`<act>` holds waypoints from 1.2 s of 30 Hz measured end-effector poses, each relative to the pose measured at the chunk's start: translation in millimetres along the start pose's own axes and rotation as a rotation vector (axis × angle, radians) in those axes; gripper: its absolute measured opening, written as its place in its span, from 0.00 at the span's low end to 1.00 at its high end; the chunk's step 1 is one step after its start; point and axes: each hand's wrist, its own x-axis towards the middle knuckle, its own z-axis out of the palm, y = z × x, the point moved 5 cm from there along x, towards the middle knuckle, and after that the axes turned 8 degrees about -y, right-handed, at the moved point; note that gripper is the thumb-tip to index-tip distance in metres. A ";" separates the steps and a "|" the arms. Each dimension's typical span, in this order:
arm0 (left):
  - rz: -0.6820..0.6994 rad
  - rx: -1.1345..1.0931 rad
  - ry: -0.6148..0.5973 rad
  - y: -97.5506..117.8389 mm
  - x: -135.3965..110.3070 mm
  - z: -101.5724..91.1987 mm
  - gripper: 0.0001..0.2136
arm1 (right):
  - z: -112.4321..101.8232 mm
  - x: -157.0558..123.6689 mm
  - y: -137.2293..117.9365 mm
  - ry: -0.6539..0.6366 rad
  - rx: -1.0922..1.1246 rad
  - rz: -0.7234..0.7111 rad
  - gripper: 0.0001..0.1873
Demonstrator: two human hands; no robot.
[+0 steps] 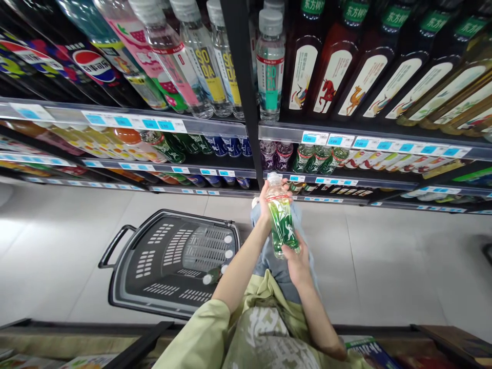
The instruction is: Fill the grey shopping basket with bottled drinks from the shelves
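Observation:
A clear plastic bottle (282, 220) with a green and white label and a white cap is held between both hands in front of my body, its cap pointing toward the shelves. My left hand (264, 202) wraps round its upper part near the cap. Lower down, my right hand (298, 259) grips the base, thumb on the front. To the left on the floor stands a black shopping basket (154, 279), where several capped bottles (209, 277) lie along its right side.
Drink shelves (215, 120) run across the front behind a black upright post (246, 77). Soda bottles (270, 66), dark tea bottles (342, 77) and cola bottles (94, 66) fill the upper level. Behind me is another shelf (154, 338). Grey floor tiles (380, 256) lie between.

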 end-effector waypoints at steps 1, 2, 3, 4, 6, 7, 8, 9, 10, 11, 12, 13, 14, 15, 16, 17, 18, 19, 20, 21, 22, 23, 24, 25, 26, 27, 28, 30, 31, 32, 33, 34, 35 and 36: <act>-0.013 0.006 -0.010 -0.7 0.0 1.5 0.27 | 0.2 -3.3 -0.5 0.036 -0.037 -0.011 0.34; -0.017 0.015 -0.016 -1.2 0.3 2.7 0.26 | -0.9 -6.5 -0.8 0.077 -0.064 -0.017 0.36; -0.013 0.025 -0.017 -1.4 0.9 3.5 0.25 | -3.8 -9.3 -1.7 0.129 -0.097 -0.028 0.39; -0.003 0.030 -0.014 -1.3 1.6 3.7 0.24 | -8.3 -11.6 -4.0 0.190 -0.156 -0.056 0.41; 0.026 0.017 -0.002 -1.1 3.8 2.8 0.22 | -18.5 -13.1 -11.4 0.281 -0.295 -0.149 0.40; 0.042 0.005 0.006 -0.9 5.2 1.8 0.21 | -22.8 -12.1 -15.7 0.298 -0.362 -0.209 0.37; 0.061 -0.002 0.022 -0.6 6.7 0.3 0.20 | -26.2 -10.1 -19.7 0.300 -0.422 -0.266 0.33; 0.079 0.002 0.041 -0.2 8.2 -1.2 0.19 | -28.7 -7.5 -22.8 0.294 -0.473 -0.312 0.30; 0.090 0.015 0.061 -0.1 9.8 -2.6 0.19 | -30.5 -4.6 -24.8 0.289 -0.515 -0.341 0.28; 0.093 0.033 0.077 -0.3 11.4 -3.5 0.19 | -31.7 -1.8 -25.7 0.287 -0.550 -0.352 0.27; 0.088 0.048 0.083 -0.8 12.9 -3.6 0.19 | -32.3 0.9 -25.8 0.290 -0.581 -0.348 0.27; 0.078 0.058 0.080 -1.5 14.3 -2.8 0.19 | -32.3 3.0 -25.3 0.297 -0.606 -0.338 0.28; 0.068 0.062 0.071 -2.2 15.6 -1.5 0.18 | -31.9 4.5 -24.8 0.302 -0.625 -0.329 0.29; 0.062 0.063 0.060 -2.7 16.7 0.1 0.18 | -31.2 5.7 -24.4 0.303 -0.637 -0.324 0.30; 0.058 0.063 0.055 -3.1 17.5 1.6 0.17 | -30.7 6.5 -23.9 0.300 -0.640 -0.319 0.31; 0.052 0.066 0.055 -3.5 18.2 3.0 0.16 | -30.5 7.2 -23.4 0.295 -0.635 -0.313 0.32; 0.046 0.071 0.063 -4.1 18.7 3.9 0.16 | -31.0 7.8 -22.8 0.290 -0.623 -0.304 0.32; 0.040 0.076 0.076 -4.6 19.2 4.4 0.16 | -32.0 8.4 -22.1 0.288 -0.609 -0.292 0.33; 0.035 0.081 0.088 -5.2 19.7 4.7 0.16 | -33.4 9.0 -21.3 0.287 -0.593 -0.278 0.33; 0.032 0.082 0.097 -5.9 20.2 4.9 0.16 | -35.0 9.7 -20.4 0.285 -0.576 -0.265 0.34; 0.031 0.080 0.100 -6.5 20.6 5.1 0.16 | -36.6 10.3 -19.4 0.285 -0.560 -0.254 0.34; 0.030 0.076 0.099 -7.1 21.1 5.1 0.16 | -37.9 10.8 -18.4 0.286 -0.547 -0.245 0.35; 0.030 0.073 0.096 -7.6 21.4 5.1 0.16 | -38.9 11.2 -17.3 0.285 -0.536 -0.236 0.35; 0.030 0.071 0.091 -8.0 21.5 5.1 0.16 | -39.5 11.5 -16.3 0.283 -0.529 -0.228 0.35; 0.031 0.071 0.087 -8.2 21.4 4.9 0.16 | -39.8 11.7 -15.4 0.281 -0.523 -0.220 0.36; 0.035 0.072 0.083 -8.1 21.2 4.9 0.16 | -39.7 11.7 -14.9 0.279 -0.519 -0.215 0.36; 0.038 0.073 0.081 -7.8 20.8 4.9 0.15 | -39.5 11.5 -14.8 0.278 -0.516 -0.215 0.35; 0.046 0.077 0.082 -6.9 19.7 4.9 0.15 | -38.5 11.0 -15.4 0.275 -0.511 -0.218 0.35; 0.048 0.079 0.087 -6.5 19.0 4.7 0.15 | -38.0 10.7 -15.9 0.273 -0.509 -0.219 0.35; 0.048 0.082 0.094 -6.3 18.4 4.4 0.15 | -37.6 10.6 -16.2 0.271 -0.508 -0.217 0.35; 0.047 0.085 0.101 -6.1 18.0 4.0 0.15 | -37.4 10.5 -16.5 0.269 -0.507 -0.213 0.35; 0.047 0.087 0.106 -6.1 17.6 3.5 0.15 | -37.3 10.5 -16.6 0.268 -0.505 -0.209 0.35; 0.050 0.089 0.109 -5.9 17.5 2.8 0.15 | -37.3 10.6 -16.7 0.269 -0.503 -0.206 0.36; 0.056 0.092 0.110 -5.8 17.6 2.0 0.16 | -37.5 10.6 -16.7 0.272 -0.500 -0.205 0.36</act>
